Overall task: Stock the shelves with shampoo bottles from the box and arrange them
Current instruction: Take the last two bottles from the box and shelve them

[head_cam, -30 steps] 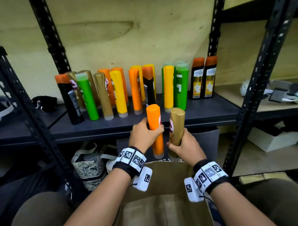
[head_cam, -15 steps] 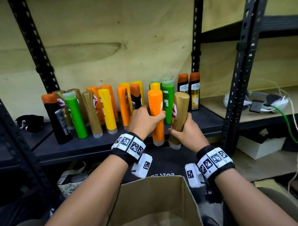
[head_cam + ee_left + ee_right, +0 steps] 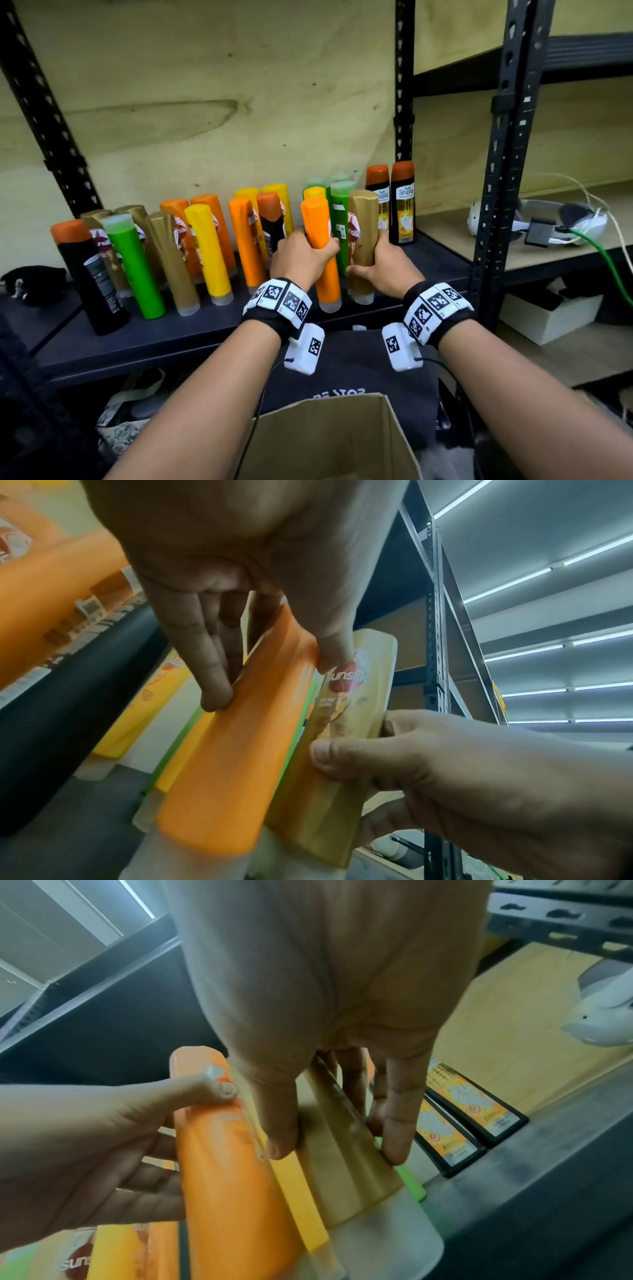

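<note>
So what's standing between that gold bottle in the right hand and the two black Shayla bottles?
Nothing. In the head view, only bare dark shelf separates the gold bottle from the black Shayla bottles.

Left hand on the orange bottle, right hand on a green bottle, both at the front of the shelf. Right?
Not quite. The left hand grips the orange bottle, but the right hand grips a gold bottle, not a green one. The head view shows it; both are at the front of the shelf.

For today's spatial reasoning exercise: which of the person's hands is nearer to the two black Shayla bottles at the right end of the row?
Right. The right hand grips the gold bottle just beside the Shayla bottles; the left hand grips the orange bottle farther left.
</note>
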